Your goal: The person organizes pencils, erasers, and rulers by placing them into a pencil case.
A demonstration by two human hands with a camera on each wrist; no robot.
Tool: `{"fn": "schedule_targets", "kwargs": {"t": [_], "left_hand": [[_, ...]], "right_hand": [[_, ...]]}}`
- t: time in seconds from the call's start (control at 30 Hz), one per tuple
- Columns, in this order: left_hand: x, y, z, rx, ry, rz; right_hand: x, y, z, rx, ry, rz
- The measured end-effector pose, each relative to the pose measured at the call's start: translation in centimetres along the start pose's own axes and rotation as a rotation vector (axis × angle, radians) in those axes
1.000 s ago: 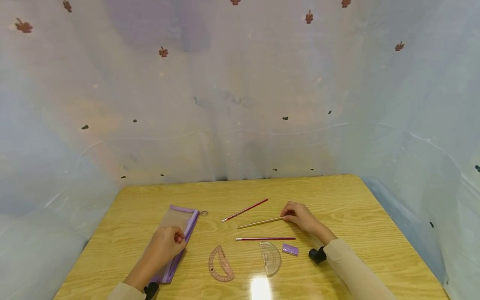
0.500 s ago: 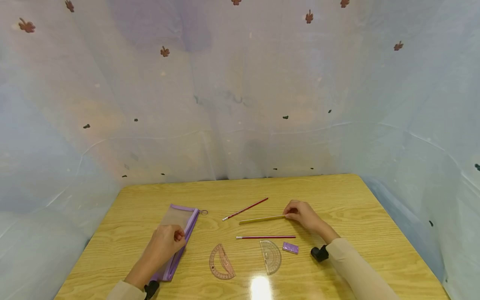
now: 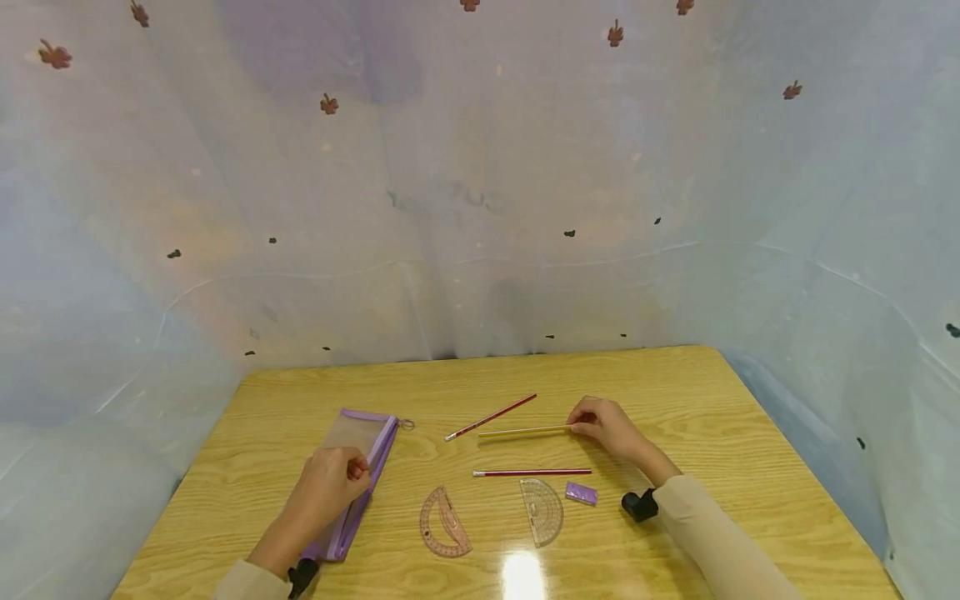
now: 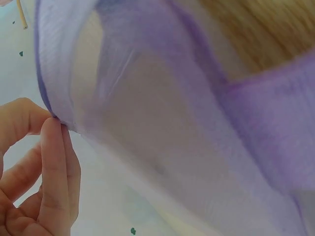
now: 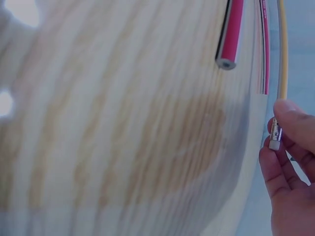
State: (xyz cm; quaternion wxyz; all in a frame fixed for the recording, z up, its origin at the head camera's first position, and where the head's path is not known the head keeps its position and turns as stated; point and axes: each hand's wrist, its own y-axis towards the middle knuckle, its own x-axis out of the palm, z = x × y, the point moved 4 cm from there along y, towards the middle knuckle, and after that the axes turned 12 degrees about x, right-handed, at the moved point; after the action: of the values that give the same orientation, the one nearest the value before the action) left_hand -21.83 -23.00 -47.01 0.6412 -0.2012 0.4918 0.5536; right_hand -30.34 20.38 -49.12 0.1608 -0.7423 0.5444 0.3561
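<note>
My right hand [image 3: 609, 428] pinches a yellow pencil [image 3: 523, 431] near its eraser end, and the pencil points left across the table. In the right wrist view the pencil's white eraser and metal ferrule [image 5: 275, 135] show between thumb and fingers. My left hand [image 3: 330, 486] pinches the edge of a purple see-through mesh pencil case [image 3: 360, 427], which has a zipper along its right side. In the left wrist view the case's mesh [image 4: 147, 113] fills most of the picture, its edge held by thumb and fingertips [image 4: 55, 129].
Two red striped pencils lie mid-table, one slanted [image 3: 491, 417] behind the yellow one, one level [image 3: 532, 472] in front. Nearer are a pinkish protractor [image 3: 435, 533], a clear protractor [image 3: 542, 512] and a purple eraser [image 3: 581, 493]. The wooden table [image 3: 675, 375] ends at a draped sheet.
My right hand has raised the yellow pencil slightly and levelled it, and a shadow now shows beneath. My left hand stays at the pencil case.
</note>
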Motion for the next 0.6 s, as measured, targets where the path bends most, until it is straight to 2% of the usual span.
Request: {"fn": "schedule_targets", "kwargs": {"t": [0.4,0.6], "left_hand": [[-0.55,0.05,0.06,0.009,0.017,-0.022],[-0.73,0.02,0.05,0.003,0.02,-0.028]], "right_hand": [[-0.08,-0.1,-0.34,0.026,-0.004,-0.002],[0.18,-0.04,-0.8,0.004,-0.002,0.009]]}}
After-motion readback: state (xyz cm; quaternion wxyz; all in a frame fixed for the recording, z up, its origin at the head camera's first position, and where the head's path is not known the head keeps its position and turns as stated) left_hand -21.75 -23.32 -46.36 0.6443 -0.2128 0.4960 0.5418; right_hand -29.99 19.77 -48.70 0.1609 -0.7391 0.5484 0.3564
